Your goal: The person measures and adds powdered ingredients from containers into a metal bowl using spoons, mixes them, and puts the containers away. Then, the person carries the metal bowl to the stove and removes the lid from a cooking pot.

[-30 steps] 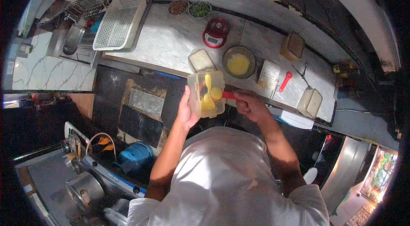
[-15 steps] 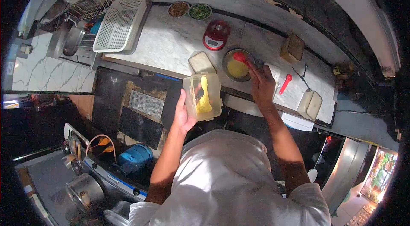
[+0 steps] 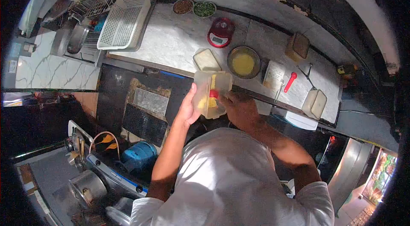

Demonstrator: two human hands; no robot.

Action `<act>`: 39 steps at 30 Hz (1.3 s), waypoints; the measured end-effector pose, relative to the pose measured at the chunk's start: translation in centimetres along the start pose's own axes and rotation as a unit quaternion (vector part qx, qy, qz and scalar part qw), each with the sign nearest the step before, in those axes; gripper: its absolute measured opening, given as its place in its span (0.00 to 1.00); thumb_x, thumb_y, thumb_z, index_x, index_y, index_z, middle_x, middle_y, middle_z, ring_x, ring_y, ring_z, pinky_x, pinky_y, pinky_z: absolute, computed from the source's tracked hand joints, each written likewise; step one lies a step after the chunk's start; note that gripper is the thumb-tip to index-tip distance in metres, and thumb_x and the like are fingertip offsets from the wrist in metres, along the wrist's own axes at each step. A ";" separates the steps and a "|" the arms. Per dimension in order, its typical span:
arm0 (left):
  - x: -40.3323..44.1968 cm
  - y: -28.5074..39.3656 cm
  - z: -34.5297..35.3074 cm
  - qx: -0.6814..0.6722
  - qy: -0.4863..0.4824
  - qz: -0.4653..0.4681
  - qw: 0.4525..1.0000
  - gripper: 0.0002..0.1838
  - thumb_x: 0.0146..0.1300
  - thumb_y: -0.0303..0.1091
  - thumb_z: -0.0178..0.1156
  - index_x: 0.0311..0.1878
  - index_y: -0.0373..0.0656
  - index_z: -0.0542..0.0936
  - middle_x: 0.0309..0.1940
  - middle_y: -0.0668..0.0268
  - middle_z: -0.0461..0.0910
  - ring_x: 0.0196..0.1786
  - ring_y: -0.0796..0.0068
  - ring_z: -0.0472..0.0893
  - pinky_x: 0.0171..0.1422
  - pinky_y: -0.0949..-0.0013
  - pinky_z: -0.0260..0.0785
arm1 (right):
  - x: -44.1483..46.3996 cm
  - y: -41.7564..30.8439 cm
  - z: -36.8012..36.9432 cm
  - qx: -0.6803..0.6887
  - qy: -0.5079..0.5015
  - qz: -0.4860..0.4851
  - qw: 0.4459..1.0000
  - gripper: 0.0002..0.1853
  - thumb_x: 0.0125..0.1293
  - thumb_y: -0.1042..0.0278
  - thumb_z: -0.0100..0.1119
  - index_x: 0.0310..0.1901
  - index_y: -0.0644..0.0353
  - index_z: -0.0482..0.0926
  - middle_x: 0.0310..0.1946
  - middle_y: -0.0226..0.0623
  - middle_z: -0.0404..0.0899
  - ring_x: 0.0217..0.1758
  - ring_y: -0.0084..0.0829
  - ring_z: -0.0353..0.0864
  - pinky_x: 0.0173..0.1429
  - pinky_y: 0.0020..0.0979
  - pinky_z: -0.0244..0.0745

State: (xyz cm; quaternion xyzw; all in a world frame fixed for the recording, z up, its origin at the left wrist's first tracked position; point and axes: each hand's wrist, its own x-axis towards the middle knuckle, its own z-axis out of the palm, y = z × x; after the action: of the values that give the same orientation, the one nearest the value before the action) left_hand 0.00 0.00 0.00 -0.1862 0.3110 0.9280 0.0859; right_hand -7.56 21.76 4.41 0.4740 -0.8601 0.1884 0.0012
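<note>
My left hand [image 3: 189, 108] grips a translucent plastic container [image 3: 203, 81] from its left side. Yellow contents [image 3: 213, 81] lie inside it. A red scoop [image 3: 213, 94] reaches into the container, its handle closed in my right hand [image 3: 232, 104]. Beyond the container, a round metal bowl [image 3: 244, 63] on the counter holds a yellow substance. A pale lid [image 3: 206, 61] lies left of the bowl. To the bowl's right are a grater [image 3: 273, 74] and a second red spoon [image 3: 290, 82].
A red kitchen scale [image 3: 221, 32], two small bowls with brown [image 3: 183, 7] and green [image 3: 204, 9] contents, and a white basket [image 3: 124, 23] stand on the counter [image 3: 171, 42]. Two more containers [image 3: 297, 46] are at right. A pot [image 3: 87, 187] sits at lower left.
The red scoop went from the container to over the metal bowl and is now back inside the container. My left hand still holds the container. The view has shifted slightly.
</note>
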 end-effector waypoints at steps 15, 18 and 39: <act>2.3 0.5 0.5 0.207 0.090 -0.001 0.974 0.43 0.82 0.62 0.60 0.86 0.38 0.68 0.81 0.55 0.73 0.82 0.64 0.71 0.87 0.59 0.60 | -0.5 3.5 6.0 0.488 -0.084 0.246 0.834 0.20 0.83 0.50 0.62 0.54 0.60 0.92 0.47 0.34 0.94 0.43 0.37 0.93 0.52 0.38 0.86; 2.6 0.2 0.1 0.223 0.110 -0.018 0.968 0.42 0.82 0.62 0.60 0.85 0.39 0.69 0.82 0.55 0.72 0.83 0.63 0.70 0.88 0.58 0.58 | -1.3 4.5 7.6 0.614 -0.133 0.315 0.711 0.19 0.83 0.50 0.63 0.55 0.59 0.90 0.34 0.26 0.86 0.29 0.27 0.81 0.36 0.32 0.77; 0.6 -1.5 -1.1 0.028 0.047 0.005 0.998 0.47 0.81 0.75 0.49 0.86 0.46 0.68 0.78 0.54 0.76 0.78 0.53 0.76 0.84 0.44 0.67 | -1.9 4.0 3.6 0.684 -0.104 0.373 0.618 0.18 0.82 0.53 0.67 0.60 0.59 0.87 0.27 0.19 0.71 0.23 0.15 0.64 0.26 0.24 0.59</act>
State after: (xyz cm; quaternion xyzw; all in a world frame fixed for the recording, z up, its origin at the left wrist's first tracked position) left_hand 0.16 0.51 -1.88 -0.2257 0.3415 0.9096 0.0717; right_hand -9.17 24.07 -0.61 -0.0073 -0.5794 0.6563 -0.4833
